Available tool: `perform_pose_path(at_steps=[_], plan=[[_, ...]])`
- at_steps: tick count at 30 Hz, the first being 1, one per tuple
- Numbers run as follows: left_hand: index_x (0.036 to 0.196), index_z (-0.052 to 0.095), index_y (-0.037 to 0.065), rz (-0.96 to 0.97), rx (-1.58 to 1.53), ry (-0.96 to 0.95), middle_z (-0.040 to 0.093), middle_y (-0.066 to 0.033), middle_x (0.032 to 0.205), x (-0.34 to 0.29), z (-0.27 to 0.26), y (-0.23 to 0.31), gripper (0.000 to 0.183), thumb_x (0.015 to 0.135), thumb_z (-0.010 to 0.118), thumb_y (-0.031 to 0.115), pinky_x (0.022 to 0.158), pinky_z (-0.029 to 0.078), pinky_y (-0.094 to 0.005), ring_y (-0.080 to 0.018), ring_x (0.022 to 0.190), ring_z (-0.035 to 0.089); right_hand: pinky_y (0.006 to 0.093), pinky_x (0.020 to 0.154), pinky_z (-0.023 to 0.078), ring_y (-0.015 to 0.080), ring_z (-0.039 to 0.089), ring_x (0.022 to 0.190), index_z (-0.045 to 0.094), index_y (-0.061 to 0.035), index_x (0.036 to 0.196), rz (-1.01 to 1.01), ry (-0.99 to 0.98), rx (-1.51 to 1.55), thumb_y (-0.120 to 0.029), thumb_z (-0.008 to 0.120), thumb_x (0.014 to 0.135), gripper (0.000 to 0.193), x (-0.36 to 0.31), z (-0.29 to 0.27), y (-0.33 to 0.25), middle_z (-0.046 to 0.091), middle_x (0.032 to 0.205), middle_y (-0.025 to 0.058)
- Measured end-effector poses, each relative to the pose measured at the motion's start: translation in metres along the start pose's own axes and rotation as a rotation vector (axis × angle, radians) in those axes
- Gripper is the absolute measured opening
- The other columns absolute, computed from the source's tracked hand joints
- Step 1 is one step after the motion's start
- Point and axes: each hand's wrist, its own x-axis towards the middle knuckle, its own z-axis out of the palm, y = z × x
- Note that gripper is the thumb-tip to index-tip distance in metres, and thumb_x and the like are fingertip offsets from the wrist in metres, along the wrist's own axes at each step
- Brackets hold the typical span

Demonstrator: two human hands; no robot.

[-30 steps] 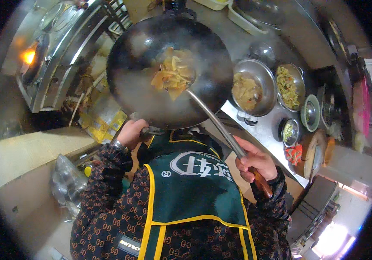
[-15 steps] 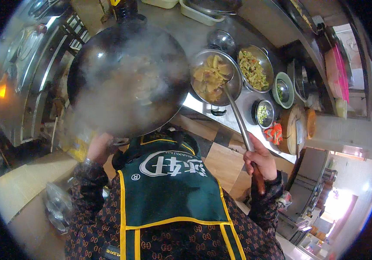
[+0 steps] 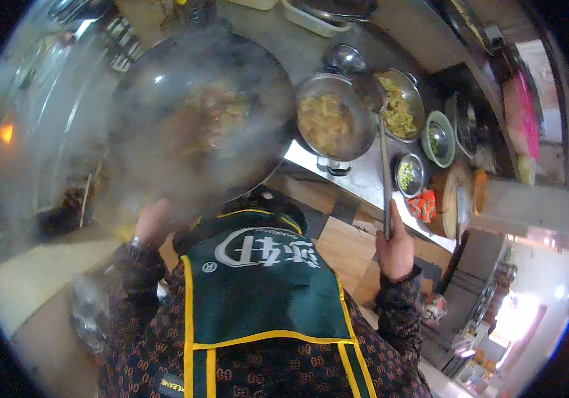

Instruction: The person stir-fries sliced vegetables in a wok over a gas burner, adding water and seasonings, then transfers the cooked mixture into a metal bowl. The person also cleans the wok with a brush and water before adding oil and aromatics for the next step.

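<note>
Steaming on the left is one dark wok (image 3: 268, 86), a heap of browned slices (image 3: 218, 109) hazy in its middle; two hands are at work, one on each side; the right hand (image 3: 396, 249) has its grip closed around one long-handled ladle (image 3: 385, 172), whose head hangs between one metal pan (image 3: 363, 123) of yellowish slices and one metal bowl (image 3: 417, 99) of yellow-green strips; the left hand (image 3: 155, 222) is at the wok's near edge, but steam veils it, and I cannot tell whether its grip is closed on anything; also on the worktop (image 3: 304, 53), to the right, are one pale green bowl (image 3: 449, 149), one small metal dish (image 3: 420, 169) of chopped greens, one red-and-white crumpled packet (image 3: 422, 205) and one round chopping board (image 3: 443, 209).

Half a second earlier the ladle's head was down among the slices in the pan; now it is out of them and farther right; the wok sits in nearly the same place, while the steam has spread more thickly over the left side.
</note>
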Motion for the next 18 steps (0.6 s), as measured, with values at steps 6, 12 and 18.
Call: perform_pose_path(at_steps=[6, 12, 18], plan=[[0.099, 0.064, 0.009, 0.16, -0.057, 0.17, 0.064, -0.016, 0.097, -0.018, -0.002, 0.001, 0.028, 0.076, 0.076, 0.021, 0.078, 0.051, -0.0453, -0.0391, 0.092, 0.06, 0.0288, 0.067, 0.051, 0.0178, 0.06, 0.071, 0.035, -0.009, 0.151, -0.175, -0.281, 0.301, 0.006, 0.057, 0.085, 0.071, -0.007, -0.015, -0.052, 0.067, 0.09, 0.0082], [0.096, 0.063, 0.012, 0.126, -0.175, 0.131, 0.063, -0.0147, 0.089, -0.011, 0.008, 0.004, 0.024, 0.076, 0.073, 0.017, 0.072, 0.051, -0.0418, -0.0368, 0.087, 0.062, 0.0422, 0.076, 0.055, 0.0412, 0.065, 0.088, 0.043, -0.0157, 0.146, -0.567, -0.447, 0.049, -0.001, 0.066, 0.08, 0.072, 0.018, 0.01, -0.084, 0.067, 0.103, 0.022], [0.093, 0.063, 0.011, -0.063, -0.593, 0.088, 0.065, -0.0154, 0.087, -0.005, 0.014, 0.015, 0.015, 0.079, 0.066, 0.012, 0.069, 0.051, -0.0408, -0.0353, 0.081, 0.063, 0.0457, 0.069, 0.053, 0.0385, 0.064, 0.078, 0.045, -0.0184, 0.145, -0.613, -0.519, -0.209, 0.002, 0.064, 0.075, 0.076, 0.045, -0.004, -0.075, 0.065, 0.091, 0.0176]])
